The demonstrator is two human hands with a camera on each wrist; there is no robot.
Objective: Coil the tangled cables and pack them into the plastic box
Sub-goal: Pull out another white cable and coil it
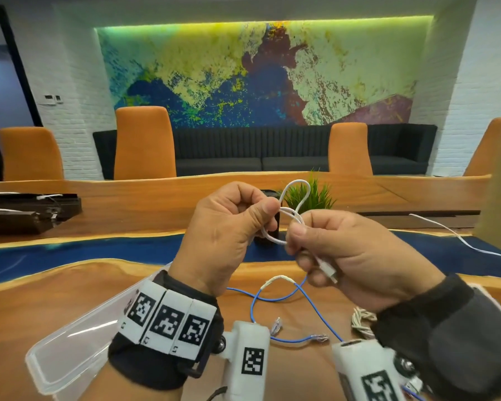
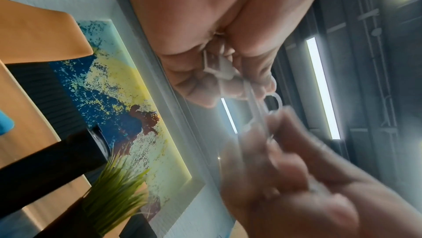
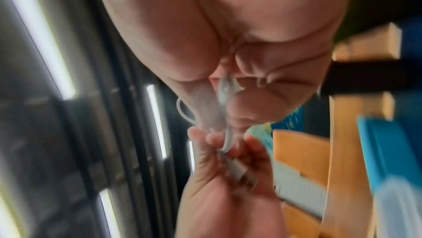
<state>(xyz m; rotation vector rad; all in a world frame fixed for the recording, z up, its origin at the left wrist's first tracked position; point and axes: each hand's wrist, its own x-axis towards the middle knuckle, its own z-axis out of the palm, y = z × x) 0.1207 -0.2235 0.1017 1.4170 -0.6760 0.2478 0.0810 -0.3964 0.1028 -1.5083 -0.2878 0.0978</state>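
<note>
Both hands are raised above the table with a white USB cable [image 1: 294, 211] looped between them. My left hand [image 1: 229, 224] grips the loops in a closed fist, seen from below in the left wrist view as white cable [image 2: 219, 68] bunched under its fingers. My right hand [image 1: 324, 247] pinches the same cable, and its white plug [image 1: 329, 272] sticks out below the fingers. The right wrist view shows the white cable [image 3: 224, 88] blurred. A clear plastic box [image 1: 67, 351] lies at the lower left, partly behind my left wrist. A blue network cable [image 1: 275, 299] lies tangled on the table below.
A beige bundled cable [image 1: 362, 318] sits beside my right wrist. Another white cable [image 1: 460, 241] trails across the blue table strip at the right. A small potted plant [image 1: 310, 195] and a dark cylinder [image 1: 268, 198] stand behind my hands. Dark boxes [image 1: 29, 212] lie far left.
</note>
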